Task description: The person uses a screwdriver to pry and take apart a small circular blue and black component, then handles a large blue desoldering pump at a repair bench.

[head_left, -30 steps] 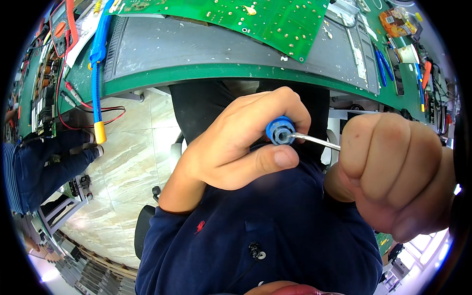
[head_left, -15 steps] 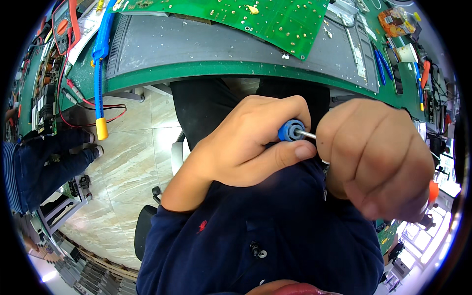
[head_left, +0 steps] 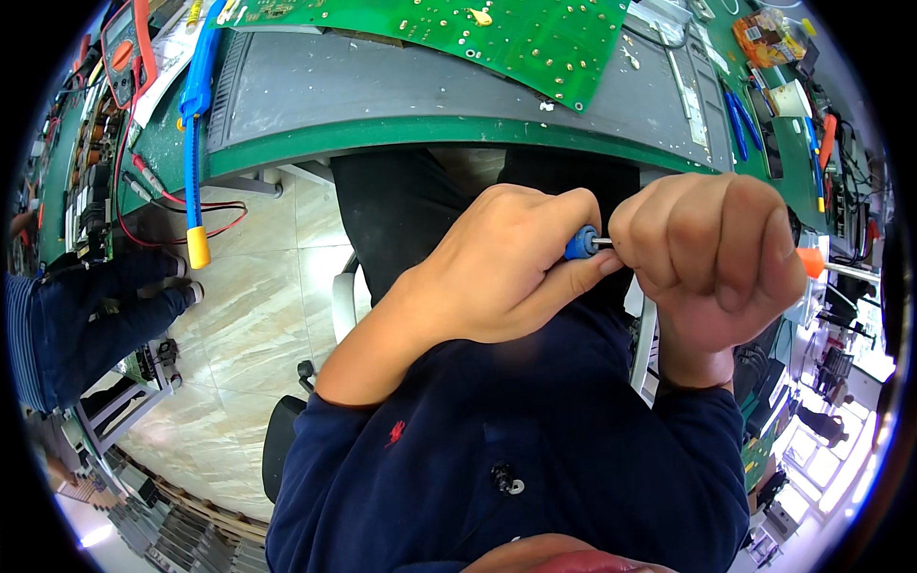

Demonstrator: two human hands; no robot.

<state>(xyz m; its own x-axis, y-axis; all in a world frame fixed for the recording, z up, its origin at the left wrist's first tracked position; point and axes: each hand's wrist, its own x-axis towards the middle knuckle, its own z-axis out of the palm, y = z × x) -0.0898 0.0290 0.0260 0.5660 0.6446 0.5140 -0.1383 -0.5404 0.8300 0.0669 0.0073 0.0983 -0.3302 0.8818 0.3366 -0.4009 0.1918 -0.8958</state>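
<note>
Left hand [head_left: 497,263] and right hand [head_left: 712,253] meet knuckle to knuckle, each grip clenched.

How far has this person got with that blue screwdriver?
Done: nothing on the bench shows finished work. In hand: the left hand grips the blue screwdriver while the right hand closes over its metal shaft, held over the lap. Left: the green circuit board lies untouched on the bench.

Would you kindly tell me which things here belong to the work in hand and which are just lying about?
In hand: left hand, right hand, blue-handled screwdriver.
Lying about: green circuit board, blue and yellow tool, red multimeter, blue pliers.
</note>
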